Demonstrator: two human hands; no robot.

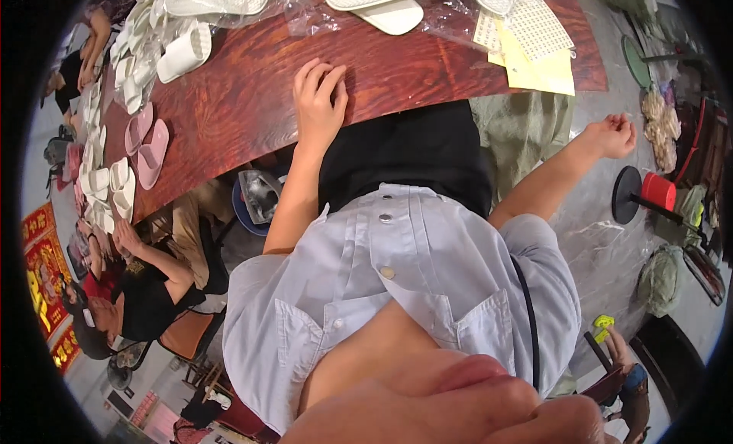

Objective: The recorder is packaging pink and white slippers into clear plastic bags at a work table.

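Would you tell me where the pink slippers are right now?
In the head view, the pink slippers lie on the table's left part, between white slippers.

A: Your table [244,100] is a reddish-brown wood with dark, streaky grain. Your shirt [405,284] is pale blue-grey with silvery snaps, over black trousers [412,154].

B: And the slippers?

A: The pair [146,142] near the table's edge is pink; the rest [183,51] are white or cream. The paper sheets [542,66] are yellow, and the stool [658,190] beside you has a red cap on a black base.
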